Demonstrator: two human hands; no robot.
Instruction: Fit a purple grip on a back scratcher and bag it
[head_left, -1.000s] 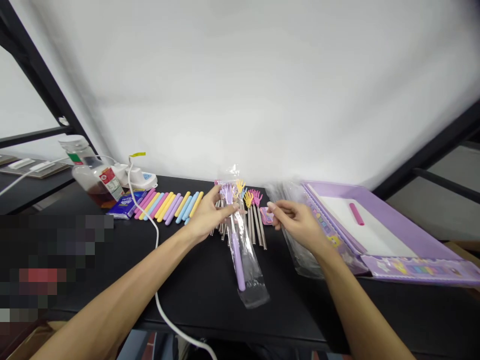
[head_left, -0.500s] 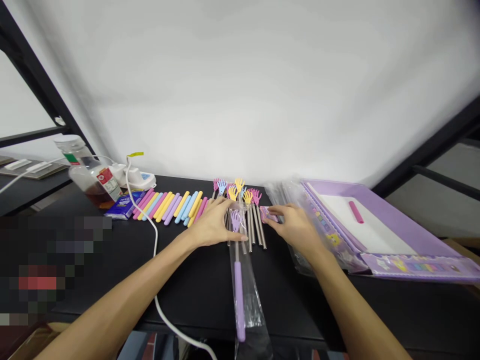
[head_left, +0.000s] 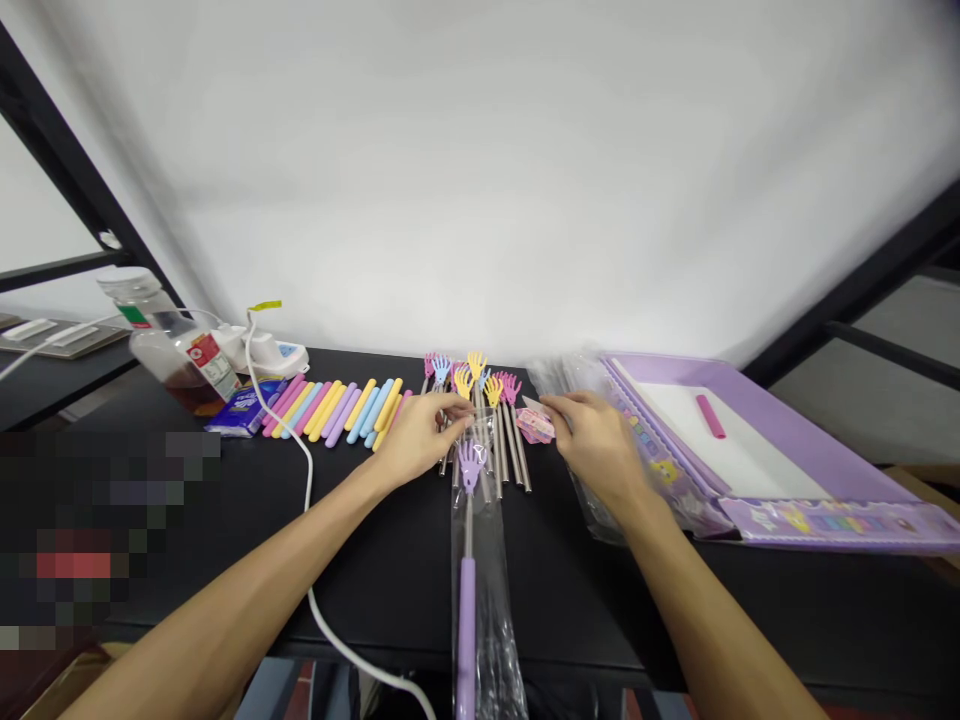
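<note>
A purple back scratcher (head_left: 466,600) with a small hand-shaped head lies inside a long clear bag (head_left: 487,560) on the black table (head_left: 390,560), pointing toward me. My left hand (head_left: 416,440) pinches the bag's far end, just above the scratcher's head. My right hand (head_left: 596,440) hovers with loosely curled fingers, its fingertips beside a small pink packet (head_left: 534,425). Between my hands lies a row of metal scratcher rods (head_left: 504,440) with pink, yellow and blue hand heads.
Several pastel handles (head_left: 337,408) lie in a row at the left, near a blue packet (head_left: 238,410), a jar (head_left: 176,345) and a white power strip (head_left: 270,352) with its cable. A stack of clear bags (head_left: 592,500) and a purple box (head_left: 750,460) sit at the right.
The bagged purple scratcher has slid toward me, off the row of rods. My right hand has let the pink packet down on the table; both hands stayed close to the rods.
</note>
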